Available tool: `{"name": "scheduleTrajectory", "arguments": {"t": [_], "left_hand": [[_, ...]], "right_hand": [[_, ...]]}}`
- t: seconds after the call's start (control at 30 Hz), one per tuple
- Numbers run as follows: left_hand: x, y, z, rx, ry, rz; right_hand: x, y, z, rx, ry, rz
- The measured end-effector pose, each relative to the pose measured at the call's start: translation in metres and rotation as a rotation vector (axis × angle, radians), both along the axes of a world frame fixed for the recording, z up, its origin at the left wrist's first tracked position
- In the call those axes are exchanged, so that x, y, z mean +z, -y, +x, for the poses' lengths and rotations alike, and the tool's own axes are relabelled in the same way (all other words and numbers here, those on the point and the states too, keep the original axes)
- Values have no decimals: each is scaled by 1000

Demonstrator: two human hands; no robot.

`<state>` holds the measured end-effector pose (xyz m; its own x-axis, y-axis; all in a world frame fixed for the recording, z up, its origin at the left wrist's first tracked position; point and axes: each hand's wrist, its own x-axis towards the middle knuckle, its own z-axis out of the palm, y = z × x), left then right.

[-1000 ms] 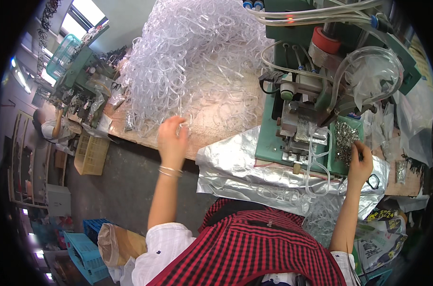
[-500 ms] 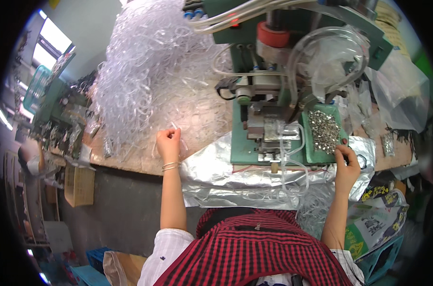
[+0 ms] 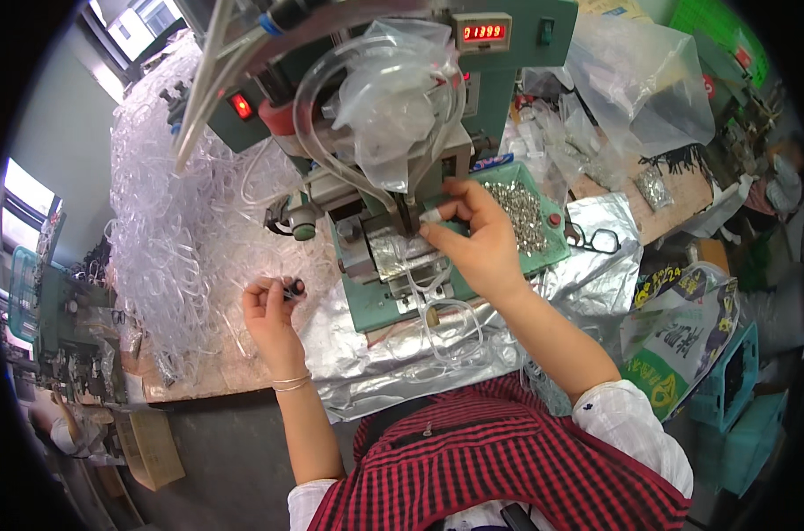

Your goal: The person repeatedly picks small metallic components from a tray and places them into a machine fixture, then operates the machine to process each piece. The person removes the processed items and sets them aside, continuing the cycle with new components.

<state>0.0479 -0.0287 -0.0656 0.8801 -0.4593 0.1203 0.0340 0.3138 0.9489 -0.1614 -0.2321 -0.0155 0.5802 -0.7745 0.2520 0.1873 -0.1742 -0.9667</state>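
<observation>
Clear strap (image 3: 480,332), looped at the press's (image 3: 393,257) near edge, likely light, supple and slippery, best pinched flat near an end; right hand (image 3: 473,239), thumb and forefinger nearly together there; left hand (image 3: 274,310), fingers curled at black knob (image 3: 290,288); grips unclear.

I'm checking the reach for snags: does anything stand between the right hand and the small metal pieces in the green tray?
Nothing visible does. The right hand is beside the green tray, hiding part of its left side, and the small metal pieces show just right of the hand. The red button is beyond them.
</observation>
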Motion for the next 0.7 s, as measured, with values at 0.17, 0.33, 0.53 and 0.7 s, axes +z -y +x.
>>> {"name": "scheduleTrajectory", "arguments": {"t": [0.17, 0.33, 0.53, 0.7], "left_hand": [[108, 25, -54, -130, 464, -394], [116, 62, -45, -50, 574, -430], [89, 32, -69, -131, 1077, -264], [69, 57, -82, -277, 1576, -166]], "right_hand": [[15, -5, 6, 112, 93, 74], [14, -18, 8, 60, 166, 273], [-3, -8, -33, -328, -226, -792], [-62, 61, -69, -535, -607, -883]]}}
